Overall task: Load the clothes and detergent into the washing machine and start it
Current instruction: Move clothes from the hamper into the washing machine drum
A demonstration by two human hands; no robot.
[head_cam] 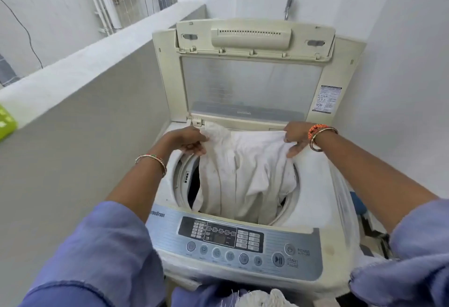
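A cream top-loading washing machine point(167, 102) stands before me with its lid point(252, 83) raised upright. A white garment point(245, 173) hangs spread over the round drum opening point(181, 180), its lower part dropping inside. My left hand point(188, 142) grips the garment's upper left edge above the drum's left rim. My right hand point(297, 139) pinches its upper right edge at the back right of the opening. The control panel point(233, 241) with a start/pause button point(278, 259) faces me. No detergent is in view.
A low grey wall with a white ledge point(92, 56) runs along the left. A green object point(6, 122) sits at the ledge's left end. White walls close in behind and right. More pale cloth point(257, 298) lies at the bottom edge by my body.
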